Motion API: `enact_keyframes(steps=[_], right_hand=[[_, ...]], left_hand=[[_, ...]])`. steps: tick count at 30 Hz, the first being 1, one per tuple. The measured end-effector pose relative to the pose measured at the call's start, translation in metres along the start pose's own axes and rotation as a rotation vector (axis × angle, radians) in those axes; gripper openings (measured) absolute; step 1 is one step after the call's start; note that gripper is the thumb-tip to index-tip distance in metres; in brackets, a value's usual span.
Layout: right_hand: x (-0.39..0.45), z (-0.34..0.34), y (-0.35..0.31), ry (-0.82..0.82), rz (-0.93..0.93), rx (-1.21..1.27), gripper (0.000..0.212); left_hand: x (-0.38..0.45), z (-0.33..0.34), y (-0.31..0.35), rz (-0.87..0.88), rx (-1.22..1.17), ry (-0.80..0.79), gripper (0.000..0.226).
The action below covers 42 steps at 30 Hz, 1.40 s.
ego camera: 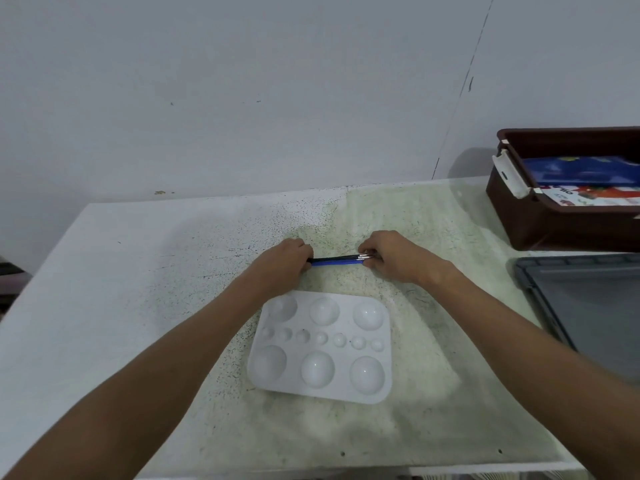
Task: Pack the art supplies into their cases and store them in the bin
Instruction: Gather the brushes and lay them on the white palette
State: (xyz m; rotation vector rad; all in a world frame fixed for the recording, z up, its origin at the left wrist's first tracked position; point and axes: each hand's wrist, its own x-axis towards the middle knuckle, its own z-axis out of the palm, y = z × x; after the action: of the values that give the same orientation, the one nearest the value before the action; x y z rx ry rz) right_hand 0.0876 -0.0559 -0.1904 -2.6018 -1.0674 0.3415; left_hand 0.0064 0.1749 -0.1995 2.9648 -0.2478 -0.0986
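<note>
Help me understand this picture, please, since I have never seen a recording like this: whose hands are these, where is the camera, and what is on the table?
There is no machine here. A person wears one wide-angle camera on the head, looking forward and down, so the two bare arms reaching in from the bottom are that person's own.

The left hand and the right hand each grip one end of a small bundle of blue and black paintbrushes, held level just above the speckled white table. The silver ferrules are at the right hand's end.

Nearer the person lies a white plastic paint palette with round wells, flat on the table and untouched.

At the far right stands a dark brown plastic bin with colourful boxes inside. In front of it lies a flat grey lid, partly out of view.
</note>
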Motion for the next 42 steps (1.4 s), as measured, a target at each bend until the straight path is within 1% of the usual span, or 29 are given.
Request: enact_keyframes(steps=[3, 11, 14, 17, 19, 22, 24, 28, 31, 34, 38, 42], right_hand=[[0.0, 0.0, -0.001, -0.02, 0.0, -0.008, 0.012], [0.001, 0.0, -0.007, -0.011, 0.046, -0.008, 0.015], [-0.002, 0.002, -0.008, -0.024, 0.022, -0.033, 0.022], [-0.005, 0.002, -0.008, -0.01, -0.003, -0.024, 0.021], [-0.008, 0.002, -0.01, 0.001, -0.008, 0.014, 0.018], [-0.017, -0.004, -0.016, 0.037, 0.023, 0.154, 0.012], [-0.027, -0.01, -0.022, 0.077, 0.034, 0.22, 0.014], [-0.051, -0.016, -0.032, 0.096, 0.047, 0.345, 0.02], [-0.071, -0.011, -0.039, 0.094, 0.05, 0.433, 0.02], [-0.092, 0.001, -0.049, 0.124, 0.04, 0.479, 0.018], [-0.112, 0.025, -0.056, 0.158, 0.023, 0.492, 0.016], [-0.121, 0.042, -0.061, 0.186, 0.001, 0.382, 0.019]], left_hand=[[0.002, -0.002, -0.002, 0.02, -0.015, -0.027, 0.022], [-0.004, -0.001, 0.003, 0.023, 0.06, 0.011, 0.023], [-0.005, -0.003, 0.005, 0.024, 0.057, -0.001, 0.024], [-0.007, -0.006, 0.006, 0.018, 0.032, -0.02, 0.021], [-0.009, -0.01, 0.007, 0.004, 0.0, -0.025, 0.02], [-0.013, -0.02, 0.006, -0.048, -0.069, -0.007, 0.019], [-0.021, -0.028, 0.006, -0.063, -0.107, -0.001, 0.02], [-0.047, -0.04, 0.011, 0.003, -0.18, 0.029, 0.02], [-0.066, -0.039, 0.015, 0.053, -0.233, 0.074, 0.021], [-0.083, -0.028, 0.018, 0.111, -0.237, 0.098, 0.023], [-0.101, -0.011, 0.02, 0.171, -0.219, 0.096, 0.023], [-0.108, -0.003, 0.02, 0.23, -0.186, 0.073, 0.021]])
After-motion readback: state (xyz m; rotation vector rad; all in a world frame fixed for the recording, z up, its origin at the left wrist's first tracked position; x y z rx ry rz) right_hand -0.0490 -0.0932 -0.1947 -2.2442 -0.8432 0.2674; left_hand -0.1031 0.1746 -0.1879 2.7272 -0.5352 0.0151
